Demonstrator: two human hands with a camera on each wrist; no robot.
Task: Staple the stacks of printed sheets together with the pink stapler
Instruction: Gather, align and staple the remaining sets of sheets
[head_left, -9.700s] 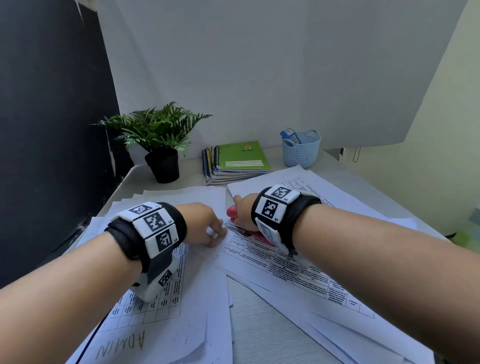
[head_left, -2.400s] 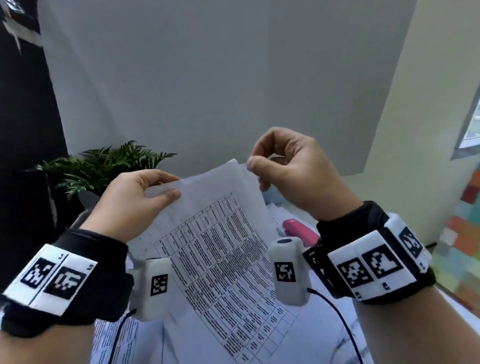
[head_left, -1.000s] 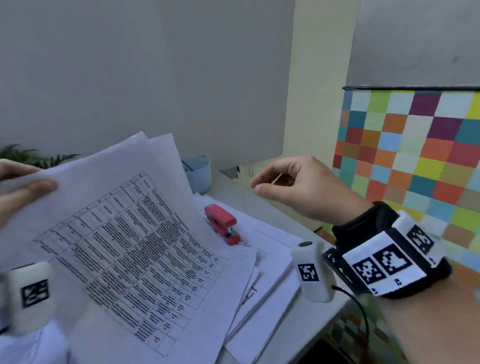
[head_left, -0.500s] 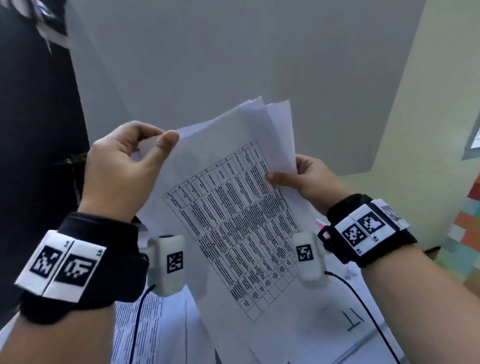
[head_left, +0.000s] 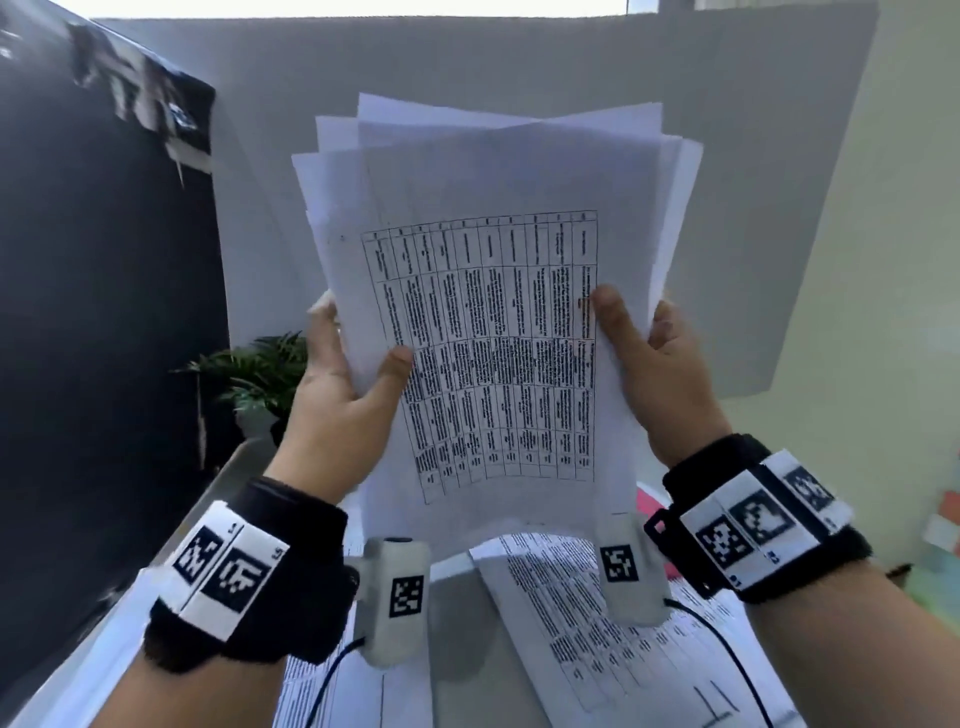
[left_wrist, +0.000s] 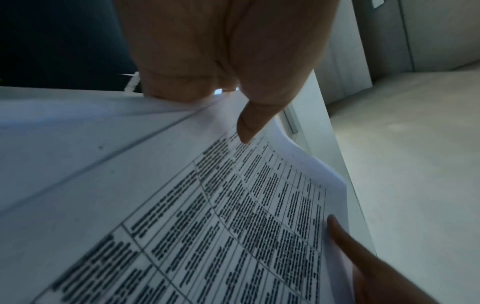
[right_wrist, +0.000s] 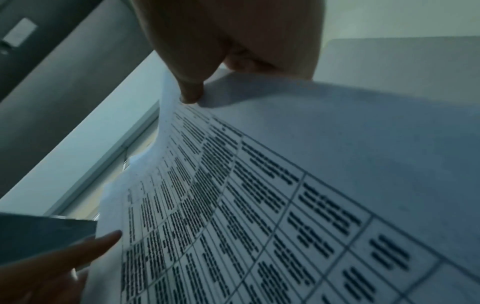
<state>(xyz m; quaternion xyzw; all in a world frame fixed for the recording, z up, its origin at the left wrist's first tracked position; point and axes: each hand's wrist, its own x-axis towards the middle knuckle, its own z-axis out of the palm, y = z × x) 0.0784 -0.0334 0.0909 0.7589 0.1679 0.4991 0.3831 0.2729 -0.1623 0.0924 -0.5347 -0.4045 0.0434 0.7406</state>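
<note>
Stack of sheets (head_left: 483, 312): I hold it up in the air in front of me, above the bench (head_left: 457, 587); white pages, the front one printed with a black table of dense text, the pages behind fanned out unevenly at the top and sides.
My left hand (head_left: 337, 410): grips the stack's left edge, thumb on the front page, fingers behind.
My right hand (head_left: 660, 384): grips the right edge the same way, thumb pressed on the table's margin.
Stapler (head_left: 649, 506): only a pink sliver shows, down on the bench behind my right wrist.
Head view only: more printed sheets (head_left: 571, 613) lie flat on the bench under the stack; a green plant (head_left: 254, 374) stands at the far left by a dark panel.
Left wrist view: my thumb tip on the curled page, and my right thumb at the far edge.
Right wrist view: the page bowing away from my thumb; my left thumb shows at the lower left.
</note>
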